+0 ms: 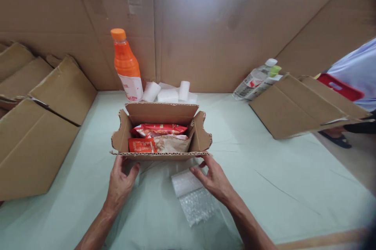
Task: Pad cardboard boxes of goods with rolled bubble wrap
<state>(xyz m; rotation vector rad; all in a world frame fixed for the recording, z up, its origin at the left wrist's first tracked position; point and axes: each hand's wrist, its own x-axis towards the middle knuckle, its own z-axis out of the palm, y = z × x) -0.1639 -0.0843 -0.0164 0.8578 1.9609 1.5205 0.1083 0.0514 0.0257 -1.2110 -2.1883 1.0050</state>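
Observation:
An open cardboard box [163, 113] sits in front of me on the pale green cloth, its flaps raised. Inside it are a red food packet [160, 129] and, nearer me, a packet with an orange and beige face [173, 144]. My left hand [122, 177] grips the box at its front left corner, thumb toward the front wall. At the front right corner my right hand [210, 175] has hold of the box, its fingertips partly hidden under the edge. Beneath and beside that hand lies a partly unrolled piece of bubble wrap [195, 197].
An orange drink bottle [126, 66] and several white foam rolls [167, 95] stand behind the box. Cardboard boxes [35, 140] crowd the left. To the right are a clear bottle [254, 79], another cardboard box [293, 109] and a person [357, 69]. A cardboard wall [205, 30] closes the back.

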